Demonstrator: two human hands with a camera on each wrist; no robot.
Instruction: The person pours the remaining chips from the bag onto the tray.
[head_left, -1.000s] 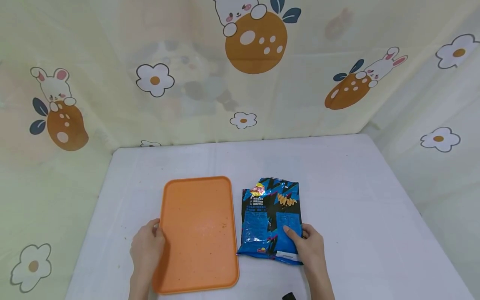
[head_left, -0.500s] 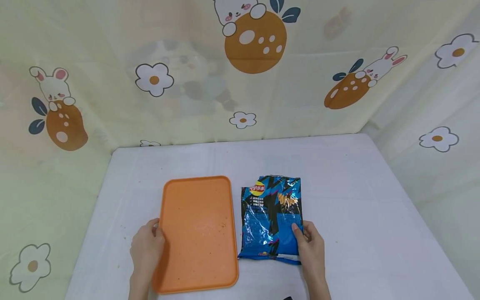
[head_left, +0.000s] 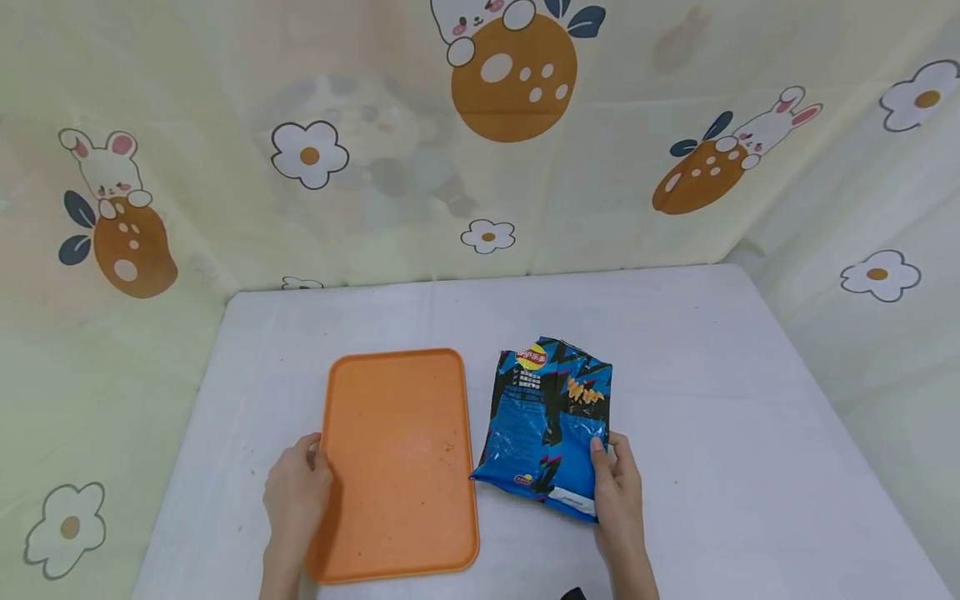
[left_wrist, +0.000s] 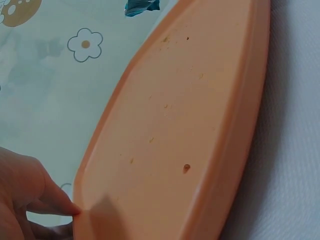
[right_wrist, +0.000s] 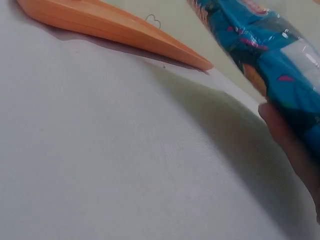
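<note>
The left hand (head_left: 296, 492) is pinching the left rim of a flat, rectangular orange plastic tray (head_left: 390, 450). Beside it, the right hand (head_left: 621, 492) is gripping a shiny blue-and-black foil snack bag (head_left: 543, 425), thumb showing, other fingers mostly hiding behind. Whether the bag's corner is touching the tray is unclear. A black object (head_left: 573, 594) is being cut off below.

Even, soft light looks dimmer in wrist views, glinting on the bag (head_left: 551, 425).
</note>
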